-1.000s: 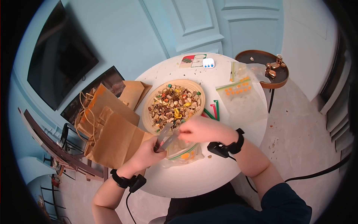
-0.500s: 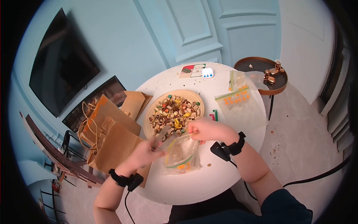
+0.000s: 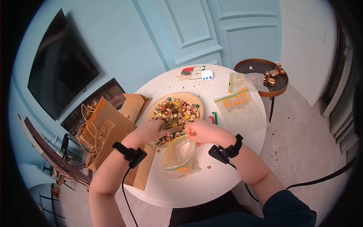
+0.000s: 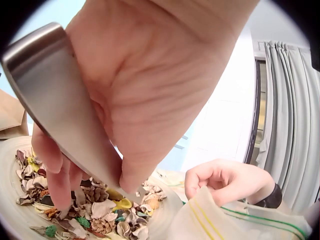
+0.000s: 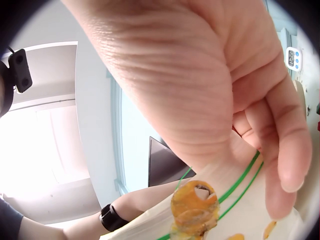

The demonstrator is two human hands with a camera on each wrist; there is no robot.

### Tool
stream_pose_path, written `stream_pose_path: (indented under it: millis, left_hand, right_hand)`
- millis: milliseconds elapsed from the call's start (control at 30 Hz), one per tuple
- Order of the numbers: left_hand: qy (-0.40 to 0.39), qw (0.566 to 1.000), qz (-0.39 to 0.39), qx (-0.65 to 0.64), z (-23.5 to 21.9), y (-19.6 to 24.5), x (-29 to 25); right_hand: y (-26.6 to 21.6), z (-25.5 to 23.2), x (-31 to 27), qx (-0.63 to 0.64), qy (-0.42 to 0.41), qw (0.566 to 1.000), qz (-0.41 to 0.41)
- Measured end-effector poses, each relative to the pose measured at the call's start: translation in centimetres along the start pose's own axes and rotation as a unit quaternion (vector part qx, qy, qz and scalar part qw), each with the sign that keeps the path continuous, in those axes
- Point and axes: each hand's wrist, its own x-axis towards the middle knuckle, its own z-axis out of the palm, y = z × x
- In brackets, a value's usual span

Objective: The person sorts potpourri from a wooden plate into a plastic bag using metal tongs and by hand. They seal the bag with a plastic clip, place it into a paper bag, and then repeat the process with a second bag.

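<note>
My left hand (image 3: 148, 131) holds metal tongs (image 4: 60, 95) over a round, pale wooden plate (image 3: 200, 109). Dried potpourri (image 3: 181, 109) in brown, cream, yellow, green and orange pieces fills the plate, and the tongs' tips reach down into it. At the plate's near edge, a clear zip bag (image 3: 180, 153) with an orange print stands with its mouth spread. My right hand (image 3: 210, 132) pinches the bag's rim on its right side. In the right wrist view the bag's green zip strip (image 5: 240, 182) runs beneath that hand's fingers.
Brown paper bags (image 3: 107, 121) crowd the table's left side. Red and green clips (image 3: 214, 118) lie right of the plate, near flat zip bags (image 3: 242, 113). A white timer (image 3: 207, 75) and a printed card (image 3: 191, 73) sit at the back. A side table (image 3: 242, 90) bears copper-coloured figurines.
My left hand has carried the tongs from above the zip bag out over the plate, into the potpourri. My right hand has taken the bag's rim, and its mouth now gapes wider.
</note>
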Motion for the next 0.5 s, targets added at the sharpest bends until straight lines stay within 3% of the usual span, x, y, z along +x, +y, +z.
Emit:
stream_pose_path:
  millis: [133,267,500]
  left_hand:
    - [0.051,0.990,0.013,0.133,1.3,-0.9,1.0]
    - [0.049,0.988,-0.002,0.145,1.3,-0.5,0.4]
    - [0.117,0.985,0.034,0.126,1.9,-2.0,-0.1]
  right_hand:
    - [0.1,0.0,0.1,-0.003,0.009,1.000,-0.005]
    - [0.2,0.0,0.2,-0.007,0.013,1.000,-0.007]
    - [0.1,0.0,0.1,-0.009,0.018,1.000,-0.013]
